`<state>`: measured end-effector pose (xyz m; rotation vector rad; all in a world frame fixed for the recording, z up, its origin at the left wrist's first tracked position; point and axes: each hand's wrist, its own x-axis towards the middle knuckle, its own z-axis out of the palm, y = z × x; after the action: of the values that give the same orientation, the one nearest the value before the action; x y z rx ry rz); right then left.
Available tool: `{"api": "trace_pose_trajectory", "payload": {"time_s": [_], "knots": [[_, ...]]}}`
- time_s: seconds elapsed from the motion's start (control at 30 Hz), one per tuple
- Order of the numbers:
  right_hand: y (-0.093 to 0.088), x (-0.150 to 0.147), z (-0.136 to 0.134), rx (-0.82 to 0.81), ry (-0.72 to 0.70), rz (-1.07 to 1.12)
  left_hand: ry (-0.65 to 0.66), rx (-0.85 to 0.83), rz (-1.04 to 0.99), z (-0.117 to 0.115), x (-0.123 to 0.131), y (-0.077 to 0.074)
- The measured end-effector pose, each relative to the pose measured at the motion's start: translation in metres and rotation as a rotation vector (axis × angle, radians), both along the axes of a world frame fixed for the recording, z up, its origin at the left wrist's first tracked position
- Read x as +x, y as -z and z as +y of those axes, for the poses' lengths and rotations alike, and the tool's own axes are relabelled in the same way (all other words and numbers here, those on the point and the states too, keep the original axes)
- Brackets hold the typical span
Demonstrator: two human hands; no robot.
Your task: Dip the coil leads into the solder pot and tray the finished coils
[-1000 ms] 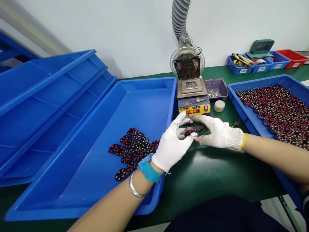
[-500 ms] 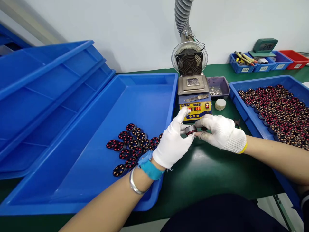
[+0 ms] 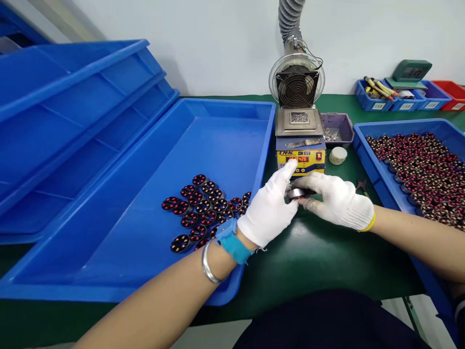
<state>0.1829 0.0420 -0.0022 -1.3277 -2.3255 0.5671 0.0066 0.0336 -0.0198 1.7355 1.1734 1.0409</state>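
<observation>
Between my two gloved hands is a round metal part (image 3: pixel 296 193) with a silvery rim, held above the green table just in front of the yellow-fronted CM558 heating unit (image 3: pixel 301 159). My left hand (image 3: pixel 271 208) grips it from the left with bent fingers, its index finger raised in front of the unit's display. From the right, the fingers of my right hand (image 3: pixel 332 199) close on the same part. Their fingertips partly hide it. Several similar round parts (image 3: pixel 202 206) with black, red and copper-coloured insides lie in the blue tray (image 3: pixel 174 145) at the left.
Stacked blue trays (image 3: pixel 83 121) lean at the far left. A second blue tray (image 3: pixel 374 177) full of round parts stands at the right. Near the unit are a purple bin (image 3: pixel 345 127), a round white block (image 3: pixel 338 155) and pliers (image 3: pixel 362 187).
The camera view has shifted, so most things sit further right. The round part is tilted differently between my hands, with more of its silvery side showing. Both hands keep hold of it.
</observation>
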Motion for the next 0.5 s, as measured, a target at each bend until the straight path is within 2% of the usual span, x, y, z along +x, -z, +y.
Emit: {"api": "trace_pose_trajectory", "payload": {"time_s": [0.1, 0.17, 0.23, 0.37, 0.5], "knots": [[-0.001, 0.000, 0.001, -0.010, 0.004, 0.056, 0.019, 0.116, 0.086, -0.001, 0.001, -0.002], [-0.004, 0.002, 0.003, -0.066, 0.044, 0.133, 0.048, 0.194, 0.149, -0.002, 0.002, -0.005], [-0.007, 0.005, 0.003, -0.134, 0.067, 0.191, 0.058, 0.205, 0.188, -0.003, 0.001, -0.009], [-0.009, 0.005, 0.000, -0.139, 0.084, 0.199, 0.004, 0.087, 0.243, -0.001, -0.003, -0.014], [-0.009, 0.004, -0.002, -0.121, 0.146, 0.188, 0.064, -0.216, 0.193, 0.000, -0.008, -0.018]]}}
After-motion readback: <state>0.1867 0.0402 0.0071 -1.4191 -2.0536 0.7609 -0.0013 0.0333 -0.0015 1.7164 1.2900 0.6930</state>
